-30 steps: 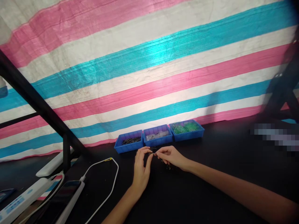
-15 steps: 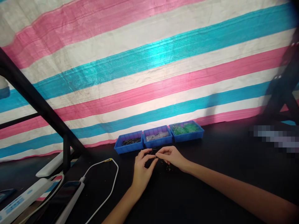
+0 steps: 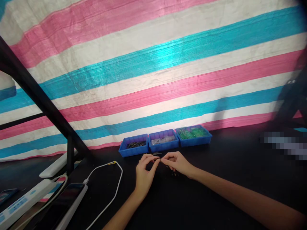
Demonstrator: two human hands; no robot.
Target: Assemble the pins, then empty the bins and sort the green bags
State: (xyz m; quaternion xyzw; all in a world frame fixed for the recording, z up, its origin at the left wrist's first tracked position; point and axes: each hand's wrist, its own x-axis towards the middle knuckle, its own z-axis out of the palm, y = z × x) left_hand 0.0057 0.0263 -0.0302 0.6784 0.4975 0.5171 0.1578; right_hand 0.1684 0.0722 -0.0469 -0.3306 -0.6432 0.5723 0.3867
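Observation:
Close together over the black table [image 3: 187,204], my left hand [image 3: 145,172] and my right hand [image 3: 178,163] are both pinched, their fingertips almost meeting. Something tiny and dark sits between the tips, too small to name. Just beyond my left fingers lie a few thin pin-like pieces [image 3: 157,153]. Small gold-coloured bits [image 3: 174,174] lie below my right hand, partly hidden by it. Behind the hands stand three blue trays in a row: the left tray [image 3: 124,153] holds dark thin pins, the middle tray [image 3: 163,147] clear pieces, the right tray [image 3: 195,141] green pieces.
To the left are a white power strip [image 3: 26,199], a phone-like device [image 3: 64,204] and a looped white cable [image 3: 117,188]. A black slanted frame bar [image 3: 48,102] rises there. A striped sheet [image 3: 153,83] hangs behind the table.
My fingertips have shifted slightly: the left index finger and thumb are now closer to pointing at the right fingertips. The whole view has moved a little; the trays stay in place.

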